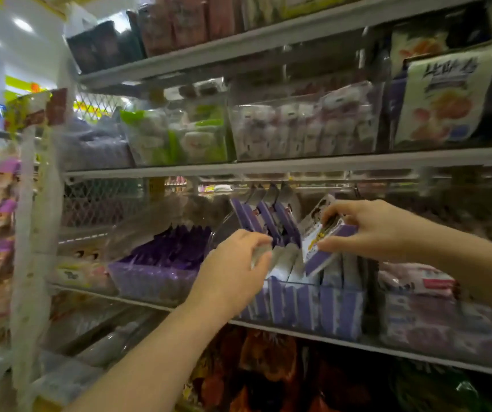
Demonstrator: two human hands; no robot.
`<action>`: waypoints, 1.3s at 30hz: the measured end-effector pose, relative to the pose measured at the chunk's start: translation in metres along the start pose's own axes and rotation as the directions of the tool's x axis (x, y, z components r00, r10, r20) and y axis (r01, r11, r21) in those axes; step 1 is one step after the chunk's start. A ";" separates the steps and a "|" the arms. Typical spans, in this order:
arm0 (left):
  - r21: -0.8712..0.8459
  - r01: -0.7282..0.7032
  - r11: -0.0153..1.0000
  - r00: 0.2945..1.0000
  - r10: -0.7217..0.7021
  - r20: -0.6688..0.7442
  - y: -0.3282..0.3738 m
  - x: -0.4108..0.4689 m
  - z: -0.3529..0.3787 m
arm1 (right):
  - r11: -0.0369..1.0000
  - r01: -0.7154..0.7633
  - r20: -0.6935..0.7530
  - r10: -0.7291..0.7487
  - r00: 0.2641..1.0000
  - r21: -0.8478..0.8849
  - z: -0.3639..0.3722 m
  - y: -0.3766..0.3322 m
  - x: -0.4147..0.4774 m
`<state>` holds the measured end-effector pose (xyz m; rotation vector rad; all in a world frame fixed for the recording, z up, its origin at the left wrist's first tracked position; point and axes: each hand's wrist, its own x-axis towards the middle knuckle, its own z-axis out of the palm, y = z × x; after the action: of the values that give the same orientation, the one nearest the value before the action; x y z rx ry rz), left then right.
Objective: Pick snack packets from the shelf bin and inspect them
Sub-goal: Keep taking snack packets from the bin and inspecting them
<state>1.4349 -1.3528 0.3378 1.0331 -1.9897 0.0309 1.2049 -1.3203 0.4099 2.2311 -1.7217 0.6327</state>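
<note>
A clear shelf bin (340, 310) on the middle shelf holds several upright purple-and-white snack packets (286, 263). My right hand (369, 230) pinches one purple-and-white packet (319, 248) by its top, tilted and partly raised above the row. My left hand (233, 269) reaches into the left end of the same bin, its curled fingers at the top edge of a white packet (261, 254). More purple packets (265, 218) stand further back in the bin.
A second clear bin (155, 275) of dark purple packets stands to the left. Pink packets (417, 281) lie to the right. Grey shelf rails (268, 166) run above and below. Hanging snack strips (30, 203) fill the left side; orange bags (268, 367) sit on the shelf below.
</note>
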 end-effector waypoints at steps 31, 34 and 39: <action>0.595 -0.436 0.675 0.858 0.511 0.049 -0.040 0.128 0.081 | 0.961 0.241 0.320 -0.187 0.929 -0.138 0.037 0.038 0.128; 0.589 -0.432 0.683 0.855 0.517 0.027 -0.041 0.128 0.081 | 0.966 0.217 0.371 -0.153 0.916 -0.138 0.041 0.035 0.133; 0.638 -0.401 0.657 0.850 0.527 -0.008 -0.043 0.128 0.082 | 0.972 0.216 0.369 -0.167 0.914 -0.095 0.044 0.038 0.133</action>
<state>1.3725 -1.4959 0.3621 0.8126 -2.0475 1.1041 1.2034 -1.4632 0.4333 2.4915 -1.6061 0.0614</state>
